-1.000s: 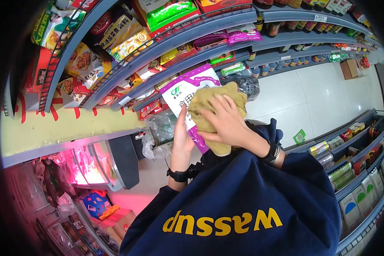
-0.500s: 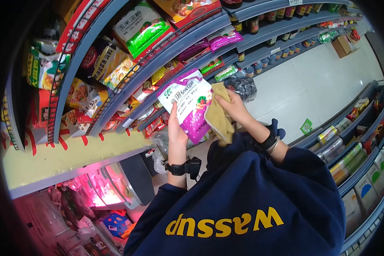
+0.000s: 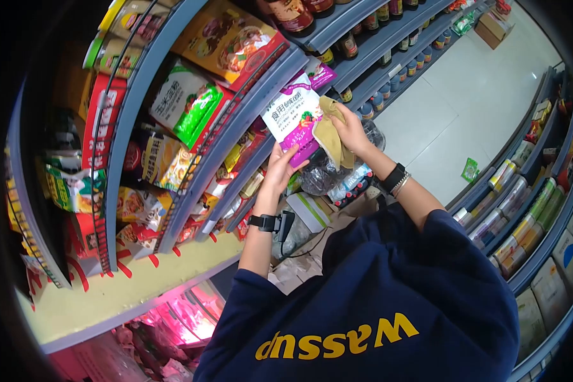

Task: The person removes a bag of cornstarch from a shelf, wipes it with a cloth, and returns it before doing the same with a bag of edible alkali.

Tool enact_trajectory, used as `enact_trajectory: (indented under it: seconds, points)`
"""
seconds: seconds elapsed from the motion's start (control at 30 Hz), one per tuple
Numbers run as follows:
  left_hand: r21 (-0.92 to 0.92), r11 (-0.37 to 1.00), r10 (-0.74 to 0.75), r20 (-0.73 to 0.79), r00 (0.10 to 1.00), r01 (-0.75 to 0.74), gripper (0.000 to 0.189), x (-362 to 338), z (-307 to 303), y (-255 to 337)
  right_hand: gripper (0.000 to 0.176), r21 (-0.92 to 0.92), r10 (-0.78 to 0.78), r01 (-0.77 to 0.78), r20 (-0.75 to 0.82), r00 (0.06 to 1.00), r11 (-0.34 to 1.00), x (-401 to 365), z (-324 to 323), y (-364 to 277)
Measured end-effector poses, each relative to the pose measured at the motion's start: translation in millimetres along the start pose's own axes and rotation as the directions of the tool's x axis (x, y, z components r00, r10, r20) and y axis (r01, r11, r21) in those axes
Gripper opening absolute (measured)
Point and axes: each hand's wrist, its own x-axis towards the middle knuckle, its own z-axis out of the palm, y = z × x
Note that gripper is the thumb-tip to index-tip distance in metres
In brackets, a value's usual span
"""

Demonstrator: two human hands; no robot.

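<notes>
A white and purple food packet [image 3: 294, 109] with Chinese lettering is held out in front of me, close to the shelf edge. My left hand [image 3: 280, 169] grips its lower left corner, fingers at the purple end. In my right hand [image 3: 353, 132] is a yellowish-brown cloth [image 3: 330, 140], bunched against the packet's right side and hanging down. The cloth covers part of that side. Behind the packet, another purple packet [image 3: 319, 72] pokes out from the shelf.
Curved grey shelves [image 3: 248, 105] with packets, boxes and jars stand close at the left. Below my hands are a black plastic bag [image 3: 321, 175] and packed bottles [image 3: 350, 186]. More shelving [image 3: 522, 254] runs along the right. A green packet [image 3: 470, 170] lies on the tiled floor.
The view has shifted, and the packet with both hands now sits higher and farther right against the shelf. My left hand has moved to the packet's lower end. The cloth stays in my right hand.
</notes>
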Motion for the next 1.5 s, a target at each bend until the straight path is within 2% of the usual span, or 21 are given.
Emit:
enact_trajectory:
  seconds: [0.1, 0.17, 0.3, 0.37, 0.4, 0.47, 0.5, 0.63, 0.7, 0.77, 0.83, 0.93, 1.0, 1.1, 1.17, 1.23, 1.27, 1.37, 1.4, 1.47, 1.5]
  points:
    - [0.064, 0.997, 0.042, -0.024, 0.999, -0.040, 0.036, 24.5, 0.3, 5.5, 0.031, -0.057, -0.046, 0.044, -0.040, 0.998, 0.997, 26.8, 3.9, 13.7]
    - [0.039, 0.992, 0.121, -0.053, 0.991, -0.119, 0.037, 46.2, -2.8, 8.0, 0.034, -0.041, 0.018, -0.022, -0.097, 0.995, 0.999, 41.2, 9.4, 24.5]
    - [0.015, 0.987, 0.158, -0.049, 0.986, -0.157, 0.033, 87.0, 1.4, 17.9, 0.038, 0.057, 0.166, -0.157, -0.213, 0.963, 0.986, 51.6, 3.5, 39.0]
    - [-0.129, 0.981, 0.140, -0.066, 0.988, -0.148, 0.035, 115.2, -9.1, 10.6, 0.040, 0.111, 0.218, -0.200, -0.194, 0.956, 0.974, 41.5, -14.1, 37.6]
    - [-0.208, 0.971, 0.110, -0.062, 0.992, -0.120, 0.037, 131.8, -18.8, 6.4, 0.039, -0.015, 0.220, -0.223, -0.118, 0.968, 0.975, 36.0, -27.2, 56.2]
    - [-0.194, 0.968, 0.143, -0.101, 0.985, -0.160, 0.039, 140.7, -11.5, 11.4, 0.039, 0.106, 0.405, -0.405, 0.025, 0.914, 0.908, 13.8, -51.9, 20.6]
    - [-0.175, 0.966, 0.167, -0.152, 0.974, -0.192, 0.041, 142.2, -7.7, 12.0, 0.038, 0.091, 0.451, -0.453, 0.045, 0.891, 0.887, 3.1, -63.1, 12.6]
    - [-0.142, 0.981, 0.127, -0.067, 0.990, -0.136, 0.053, 144.3, -3.8, 13.5, 0.037, 0.113, 0.574, -0.574, 0.029, 0.818, 0.811, -33.8, -93.4, -4.8]
    - [-0.123, 0.984, 0.125, -0.044, 0.991, -0.130, 0.056, 139.1, 1.9, 16.6, 0.037, 0.064, 0.584, -0.582, -0.006, 0.812, 0.811, -43.2, -93.9, -5.7]
    - [0.058, 0.992, 0.124, -0.211, 0.970, -0.114, 0.056, 124.5, 10.9, 16.7, 0.037, 0.004, 0.591, -0.591, -0.035, 0.806, 0.806, -49.2, -92.0, -2.4]
    - [0.222, 0.963, 0.211, -0.256, 0.943, -0.155, 0.054, 106.1, 9.1, 4.7, 0.036, -0.003, 0.530, -0.530, 0.035, 0.848, 0.848, -52.2, -79.2, 0.0]
    - [0.135, 0.979, 0.176, -0.161, 0.971, -0.155, 0.048, 57.5, 0.5, -22.2, 0.034, -0.008, 0.534, -0.538, 0.141, 0.834, 0.843, -56.2, -54.4, -10.9]
    - [0.082, 0.996, 0.041, -0.064, 0.997, -0.036, 0.034, 17.5, -2.0, -47.6, 0.030, 0.016, 0.530, -0.547, 0.220, 0.819, 0.837, -64.1, -36.1, -13.9]
    - [-0.080, 0.985, -0.157, -0.030, 0.987, 0.154, 0.041, -37.3, -8.6, -90.2, 0.026, -0.078, 0.503, -0.502, 0.276, 0.819, 0.861, -84.6, -12.4, -7.5]
    - [-0.277, 0.926, -0.259, 0.021, 0.966, 0.255, 0.040, -64.8, -16.2, -116.6, 0.023, -0.181, 0.432, -0.393, 0.323, 0.842, 0.902, -105.7, -0.9, 13.4]
    - [-0.364, 0.886, -0.299, 0.023, 0.954, 0.286, 0.038, -84.0, -16.9, -136.0, 0.021, -0.406, 0.366, -0.202, 0.379, 0.850, 0.891, -122.1, 12.4, 4.8]
    - [-0.400, 0.867, -0.307, 0.040, 0.951, 0.297, 0.037, -91.4, -16.9, -144.3, 0.020, -0.435, 0.350, -0.164, 0.392, 0.851, 0.885, -133.5, 19.1, 6.8]
    - [-0.510, 0.839, -0.276, -0.097, 0.956, 0.190, 0.037, -100.7, -13.8, -166.5, 0.021, -0.534, 0.379, -0.074, 0.488, 0.786, 0.842, -150.7, 32.7, 14.1]
    - [-0.474, 0.856, -0.340, -0.214, 0.916, 0.207, 0.035, -111.9, -8.5, -142.8, 0.023, -0.538, 0.458, -0.169, 0.464, 0.758, 0.826, -152.6, 35.8, 15.2]
    - [-0.415, 0.894, -0.267, -0.196, 0.944, 0.167, 0.034, -109.3, -25.4, -168.1, 0.032, -0.529, 0.579, -0.332, 0.415, 0.701, 0.781, -153.1, 44.6, 7.0]
    - [-0.369, 0.915, -0.257, -0.226, 0.940, 0.162, 0.035, -112.6, -31.1, -168.0, 0.032, -0.560, 0.594, -0.310, 0.442, 0.672, 0.768, -154.2, 47.2, 7.8]
